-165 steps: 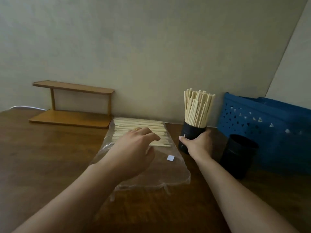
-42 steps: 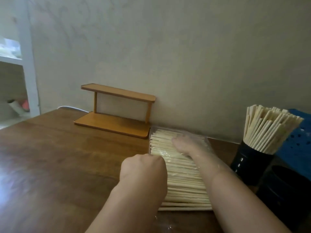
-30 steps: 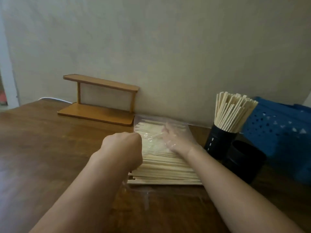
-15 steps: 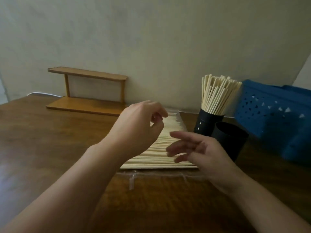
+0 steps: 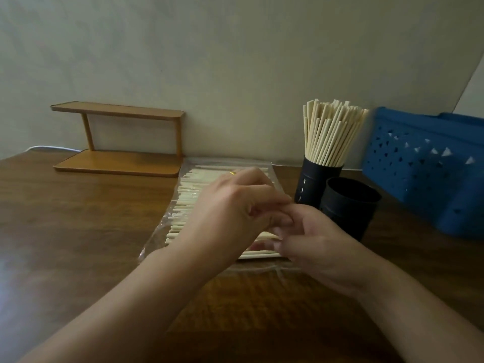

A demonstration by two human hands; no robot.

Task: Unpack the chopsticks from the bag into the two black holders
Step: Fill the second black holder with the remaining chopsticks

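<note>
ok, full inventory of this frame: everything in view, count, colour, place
table: 1, brown wood, under everything
shelf rack: 1, light wood, two-tier, back left by the wall
cable: 1, white, left of the rack
bag: 1, clear plastic, flat at centre
loose chopsticks: many, pale, lying in the bag
full holder: 1, black, right of the bag, packed with upright chopsticks
second holder: 1, black, in front of the full one
basket: 1, blue, perforated, far right
left hand: over the bag, gold ring
right hand: at the bag's near right corner
</note>
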